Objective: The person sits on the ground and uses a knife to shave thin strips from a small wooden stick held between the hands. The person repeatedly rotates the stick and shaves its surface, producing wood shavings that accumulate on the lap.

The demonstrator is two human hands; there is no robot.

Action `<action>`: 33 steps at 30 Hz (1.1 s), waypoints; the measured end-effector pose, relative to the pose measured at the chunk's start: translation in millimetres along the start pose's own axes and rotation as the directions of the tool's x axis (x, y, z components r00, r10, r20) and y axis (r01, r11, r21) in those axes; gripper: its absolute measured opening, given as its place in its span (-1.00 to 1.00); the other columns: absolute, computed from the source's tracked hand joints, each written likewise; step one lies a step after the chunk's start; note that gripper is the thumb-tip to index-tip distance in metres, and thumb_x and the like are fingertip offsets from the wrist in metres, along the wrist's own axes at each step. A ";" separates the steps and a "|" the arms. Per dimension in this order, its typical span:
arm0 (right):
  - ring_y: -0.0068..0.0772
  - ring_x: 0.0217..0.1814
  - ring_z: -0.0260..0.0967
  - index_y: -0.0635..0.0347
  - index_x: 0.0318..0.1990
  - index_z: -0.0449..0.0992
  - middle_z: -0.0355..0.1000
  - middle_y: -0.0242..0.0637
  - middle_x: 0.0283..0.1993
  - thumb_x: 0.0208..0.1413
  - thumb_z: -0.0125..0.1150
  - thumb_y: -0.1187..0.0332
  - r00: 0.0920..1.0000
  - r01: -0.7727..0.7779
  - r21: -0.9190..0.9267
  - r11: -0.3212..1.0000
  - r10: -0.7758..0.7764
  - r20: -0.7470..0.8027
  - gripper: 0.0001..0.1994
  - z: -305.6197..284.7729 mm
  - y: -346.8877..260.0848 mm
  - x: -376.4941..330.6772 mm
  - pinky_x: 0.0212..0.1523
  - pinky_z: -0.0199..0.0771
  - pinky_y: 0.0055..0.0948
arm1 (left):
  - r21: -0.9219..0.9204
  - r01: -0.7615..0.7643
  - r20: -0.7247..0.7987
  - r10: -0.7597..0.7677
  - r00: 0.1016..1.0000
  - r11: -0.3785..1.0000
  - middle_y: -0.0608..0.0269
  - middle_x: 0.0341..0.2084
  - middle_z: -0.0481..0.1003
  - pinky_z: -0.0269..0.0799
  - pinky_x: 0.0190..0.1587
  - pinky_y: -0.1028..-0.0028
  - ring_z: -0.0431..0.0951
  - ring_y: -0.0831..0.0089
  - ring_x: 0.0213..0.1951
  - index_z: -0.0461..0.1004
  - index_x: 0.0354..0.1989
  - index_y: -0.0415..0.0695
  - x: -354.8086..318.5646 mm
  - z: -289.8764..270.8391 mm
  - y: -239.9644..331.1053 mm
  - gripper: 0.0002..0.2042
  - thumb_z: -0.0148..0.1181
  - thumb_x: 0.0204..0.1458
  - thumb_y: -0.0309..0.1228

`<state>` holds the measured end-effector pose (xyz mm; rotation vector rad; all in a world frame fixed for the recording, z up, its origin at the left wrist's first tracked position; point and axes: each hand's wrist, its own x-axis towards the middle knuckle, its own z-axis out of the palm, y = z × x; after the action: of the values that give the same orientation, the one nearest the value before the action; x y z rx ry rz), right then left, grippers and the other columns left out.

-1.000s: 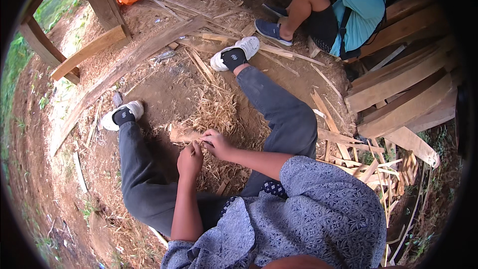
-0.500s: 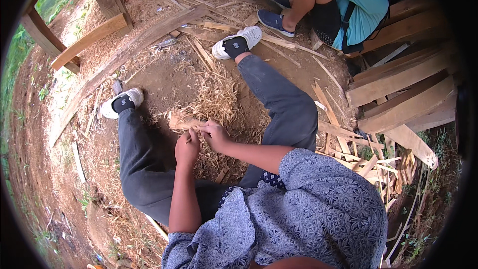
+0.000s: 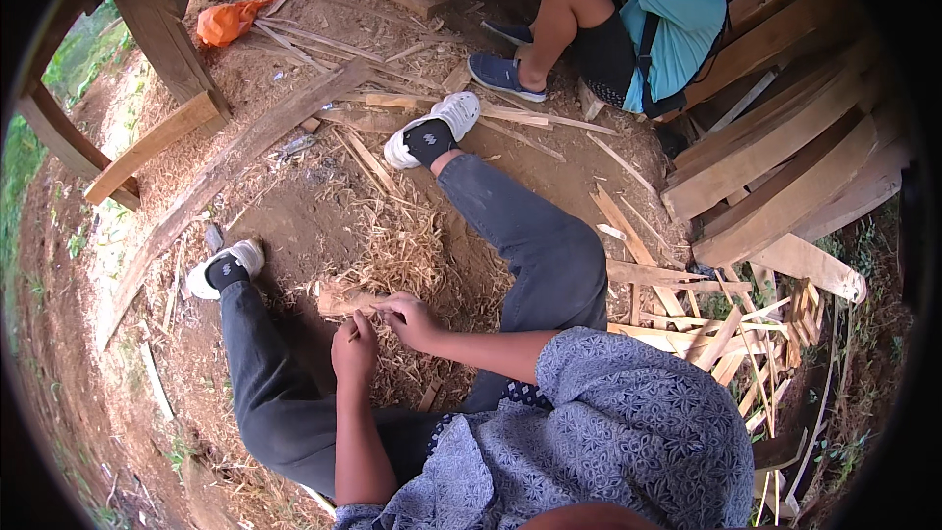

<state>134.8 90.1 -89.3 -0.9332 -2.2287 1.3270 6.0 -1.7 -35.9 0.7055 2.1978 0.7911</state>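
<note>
Between my spread legs, my two hands are close together in front of a pale block of wood [image 3: 339,299] lying among shavings. My left hand [image 3: 354,351] is closed, and a thin brown wooden sliver [image 3: 354,336] shows at its fingers. Just to its right, my right hand [image 3: 412,322] is curled shut beside the near end of the block. Something narrow may be in its fingers, but it is too small to name.
Curled wood shavings [image 3: 402,245] cover the dirt. At right lie split wood strips [image 3: 726,334] and stacked planks [image 3: 765,172]. A long board [image 3: 226,162] runs along the left. A person in a turquoise shirt [image 3: 677,25] sits at upper right, near an orange plastic bag [image 3: 228,24].
The whole view has shifted, so the far surroundings sit lower and further left. My hands remain close together by the block, and the thin sliver at my left fingers now shows more plainly.
</note>
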 end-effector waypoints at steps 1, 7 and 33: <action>-0.06 0.09 0.52 0.27 0.08 0.61 0.55 -0.05 0.01 0.12 0.22 0.62 0.998 0.058 0.028 0.998 -0.058 0.018 -0.65 1.2 -6.6 1.7 0.14 0.52 -0.26 | 0.059 -0.014 -0.016 0.015 1.000 0.998 -0.22 -0.45 0.57 0.46 -0.26 0.00 0.60 -0.20 -0.31 0.61 -0.36 -0.27 -3.9 -1.9 -0.1 -0.51 -0.09 0.37 -0.10; 0.01 0.29 0.43 0.21 0.29 0.45 0.45 0.06 0.26 0.12 0.04 0.62 0.976 0.159 0.007 0.987 -0.159 0.149 -0.48 6.6 -2.6 -3.0 0.26 0.45 -0.18 | -0.080 0.032 0.011 -0.032 0.999 0.996 -0.20 -0.44 0.58 0.48 -0.24 0.02 0.61 -0.18 -0.30 0.61 -0.33 -0.27 -2.1 -2.7 -6.7 -0.50 -0.12 0.37 -0.09; -0.06 0.29 0.47 0.27 0.33 0.27 0.45 -0.04 0.30 0.36 0.02 0.48 0.943 -0.053 0.066 0.996 0.028 0.331 -0.59 -2.5 17.9 13.5 0.25 0.48 -0.18 | 0.023 -0.016 -0.018 0.016 1.000 1.000 -0.18 -0.49 0.56 0.45 -0.28 0.02 0.58 -0.20 -0.35 0.60 -0.40 -0.26 -4.0 -3.8 2.2 -0.51 -0.09 0.37 -0.11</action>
<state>133.0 107.2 -104.0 -0.7810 -2.3912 1.6793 6.2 -4.2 -30.5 0.7310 2.2227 0.7847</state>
